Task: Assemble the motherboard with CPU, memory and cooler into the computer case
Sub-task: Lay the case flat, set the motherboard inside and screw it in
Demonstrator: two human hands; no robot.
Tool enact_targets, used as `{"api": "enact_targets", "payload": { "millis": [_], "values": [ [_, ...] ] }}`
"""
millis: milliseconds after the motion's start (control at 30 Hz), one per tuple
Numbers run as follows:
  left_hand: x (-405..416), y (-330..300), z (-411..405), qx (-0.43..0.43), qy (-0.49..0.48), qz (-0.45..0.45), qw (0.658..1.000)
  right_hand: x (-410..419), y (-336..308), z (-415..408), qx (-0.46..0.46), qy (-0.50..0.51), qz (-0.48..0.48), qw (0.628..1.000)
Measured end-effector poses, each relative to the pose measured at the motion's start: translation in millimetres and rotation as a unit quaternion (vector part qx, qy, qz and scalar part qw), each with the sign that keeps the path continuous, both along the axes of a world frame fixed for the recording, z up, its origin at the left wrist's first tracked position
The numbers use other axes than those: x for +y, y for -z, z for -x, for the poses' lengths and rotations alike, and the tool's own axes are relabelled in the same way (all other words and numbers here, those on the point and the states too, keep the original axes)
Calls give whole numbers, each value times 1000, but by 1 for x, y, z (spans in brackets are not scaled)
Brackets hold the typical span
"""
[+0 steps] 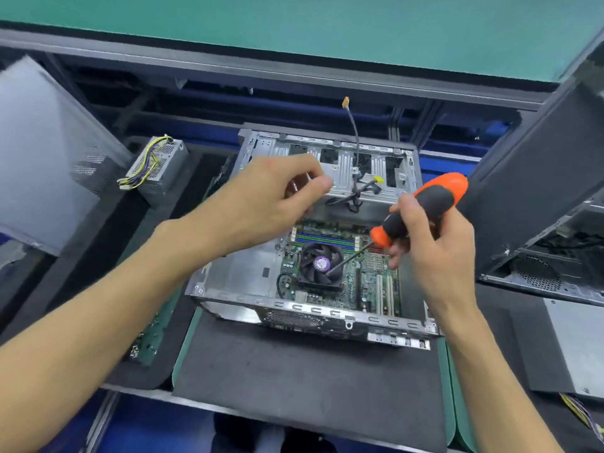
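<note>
Computer case (228, 276): lies on its side on a dark mat (294, 380), open face up, which gives both hands access from above.

Motherboard (369, 279): sits flat inside the case, right of centre, apparently in its mounting position. Whether any screws are in cannot be told.

Cooler (322, 264): black fan with a purple hub, mounted on the board, presumably over the CPU, which is hidden.

Memory (325, 239): long slots just behind the cooler; whether they hold modules cannot be told.

Screwdriver (421, 207): orange and black handle, shaft angled down and left, tip over the fan. It is probably held ready for the board's screws.

Right hand (434, 243): fingers wrapped round the screwdriver handle.

Left hand (271, 194): hovers over the case's rear left, thumb and fingers drawn together as if pinching something small, perhaps a screw; nothing between them can be made out.

Power supply (160, 165): stands well left of the case, wires loose, likely set aside for a later step.
</note>
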State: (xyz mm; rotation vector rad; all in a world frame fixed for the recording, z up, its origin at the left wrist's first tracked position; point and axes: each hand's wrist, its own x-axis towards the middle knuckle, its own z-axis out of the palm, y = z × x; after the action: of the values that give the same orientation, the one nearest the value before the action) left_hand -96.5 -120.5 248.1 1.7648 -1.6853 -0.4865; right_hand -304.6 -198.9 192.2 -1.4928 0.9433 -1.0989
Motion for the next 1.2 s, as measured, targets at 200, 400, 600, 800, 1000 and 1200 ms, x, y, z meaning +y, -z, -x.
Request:
{"api": "enact_targets", "payload": {
  "millis": [200, 400, 600, 800, 1000, 1200],
  "values": [
    [52, 10, -83, 42, -73, 25, 996, 34, -18, -96, -93, -124, -131, 979],
    [118, 50, -163, 183, -144, -30, 972, 114, -8, -199, -75, -199, -160, 964],
    [177, 131, -224, 272, -204, -159, 927, 179, 34, -272, 5, -204, -132, 970],
    [208, 233, -214, 18, -78, -357, 931, 220, 97, -284, 128, -170, -88, 973],
    [198, 278, -195, -201, 7, -403, 893, 233, 123, -269, 159, -102, -85, 978],
    [189, 302, -191, -246, 20, -399, 883, 235, 131, -259, 158, -80, -101, 979]
  ]
}}
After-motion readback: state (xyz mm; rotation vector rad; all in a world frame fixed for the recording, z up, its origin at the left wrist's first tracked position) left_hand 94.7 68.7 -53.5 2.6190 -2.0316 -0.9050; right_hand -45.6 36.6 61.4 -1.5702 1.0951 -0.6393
